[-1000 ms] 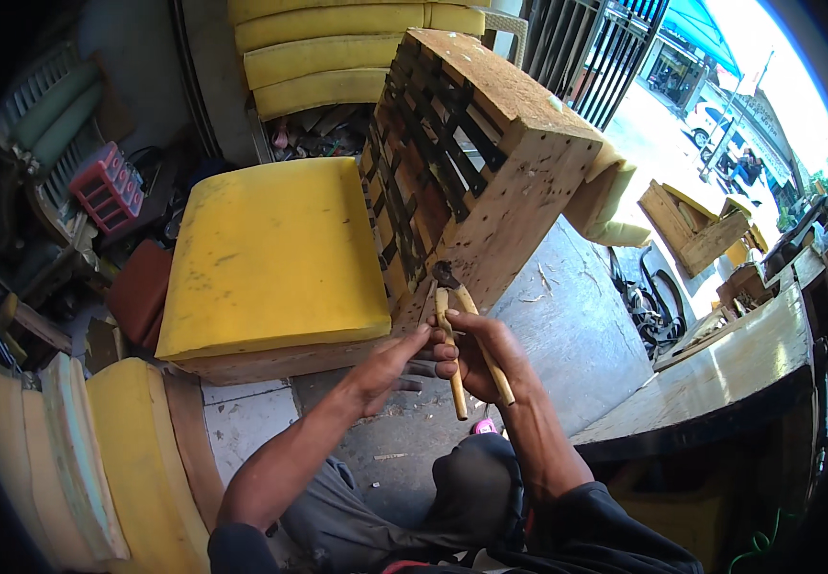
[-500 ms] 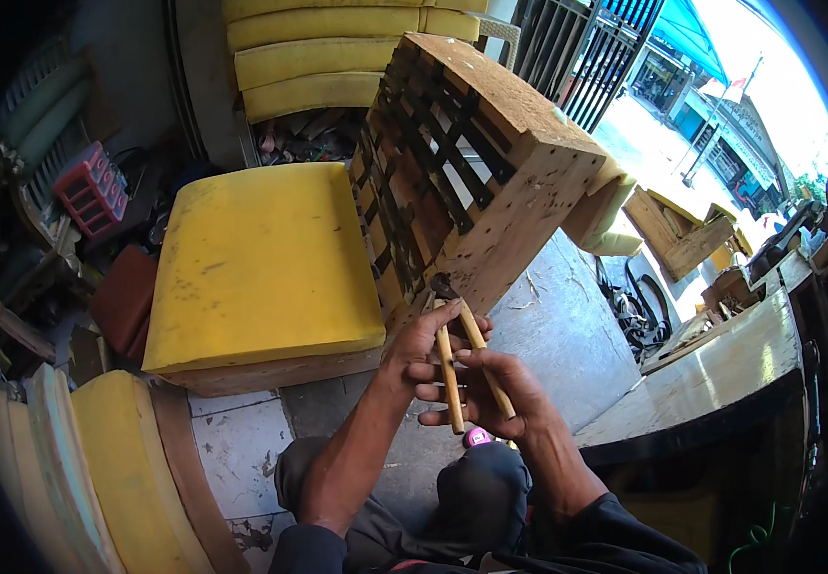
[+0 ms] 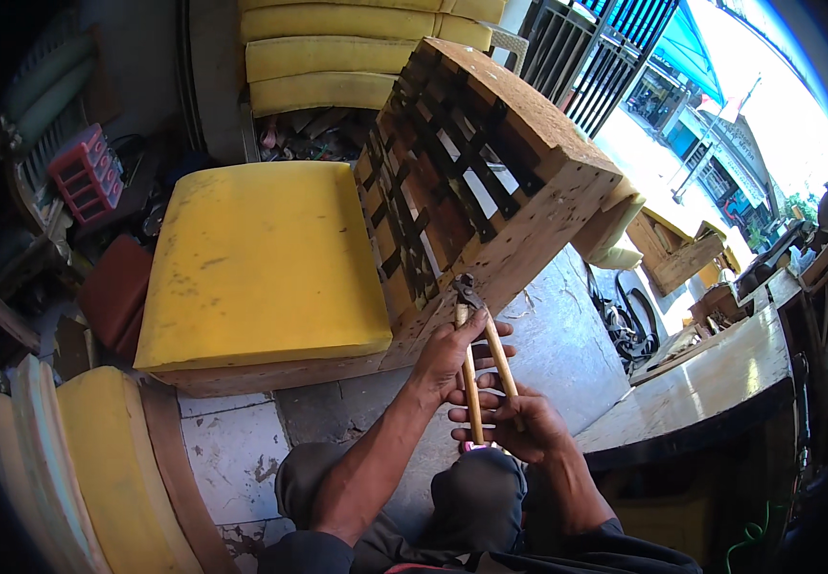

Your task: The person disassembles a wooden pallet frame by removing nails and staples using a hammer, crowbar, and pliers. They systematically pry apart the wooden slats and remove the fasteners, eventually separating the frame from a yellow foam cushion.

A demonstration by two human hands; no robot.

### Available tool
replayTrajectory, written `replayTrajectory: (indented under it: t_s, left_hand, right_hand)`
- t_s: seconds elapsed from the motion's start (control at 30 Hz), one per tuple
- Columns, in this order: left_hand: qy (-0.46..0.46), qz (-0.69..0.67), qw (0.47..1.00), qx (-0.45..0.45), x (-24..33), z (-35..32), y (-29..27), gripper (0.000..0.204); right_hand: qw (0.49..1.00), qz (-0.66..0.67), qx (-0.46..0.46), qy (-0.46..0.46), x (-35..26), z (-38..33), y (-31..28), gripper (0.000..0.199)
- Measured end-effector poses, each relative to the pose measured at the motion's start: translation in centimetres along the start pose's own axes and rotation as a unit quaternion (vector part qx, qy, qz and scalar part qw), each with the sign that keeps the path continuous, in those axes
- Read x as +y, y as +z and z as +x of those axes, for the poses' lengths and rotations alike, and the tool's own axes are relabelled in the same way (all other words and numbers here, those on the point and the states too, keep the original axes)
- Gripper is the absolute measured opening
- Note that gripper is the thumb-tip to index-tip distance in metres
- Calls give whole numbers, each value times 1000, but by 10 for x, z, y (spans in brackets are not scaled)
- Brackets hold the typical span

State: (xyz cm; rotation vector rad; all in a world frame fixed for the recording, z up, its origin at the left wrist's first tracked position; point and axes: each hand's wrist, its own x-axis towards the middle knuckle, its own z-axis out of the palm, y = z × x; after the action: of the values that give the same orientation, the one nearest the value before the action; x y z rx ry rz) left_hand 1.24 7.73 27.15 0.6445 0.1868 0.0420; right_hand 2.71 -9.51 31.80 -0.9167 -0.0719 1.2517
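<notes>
A pair of pincers (image 3: 472, 385) with a dark metal head and long pale handles points away from me, in front of the wooden frame. My left hand (image 3: 445, 359) grips it just below the head, its thumb along the upper handles. Lower down, my right hand (image 3: 529, 429) is around the handle ends, with several fingers stretched behind them. Beyond the head stands the tilted wooden seat frame (image 3: 538, 234) with dark woven straps (image 3: 452, 158). Its near side touches or nearly touches the pincers' head; I cannot tell which.
A yellow foam cushion (image 3: 266, 263) on a wooden base lies left of the frame. More foam pieces (image 3: 112, 459) stand at lower left. A pale worktable (image 3: 711, 383) is on the right, black straps (image 3: 629, 311) lie on the floor, and a pink basket (image 3: 87, 177) sits far left.
Both hands and the pincers have shifted slightly right in the view. The pincers' head has turned so that its metal shows more, and the right hand has moved a little lower on the handles.
</notes>
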Motion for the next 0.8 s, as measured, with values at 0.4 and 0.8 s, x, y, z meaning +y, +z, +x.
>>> replayTrajectory:
  t_s: [0.4,0.8]
  left_hand:
    - [27,74,997,-25,-12,5,-22,56]
    - [1,37,998,-55,-13,8,-34,56]
  right_hand:
    - [997,-57,-43,-15,18,29,-43,32]
    - [997,-51,-53,-24,18,31,-52,31]
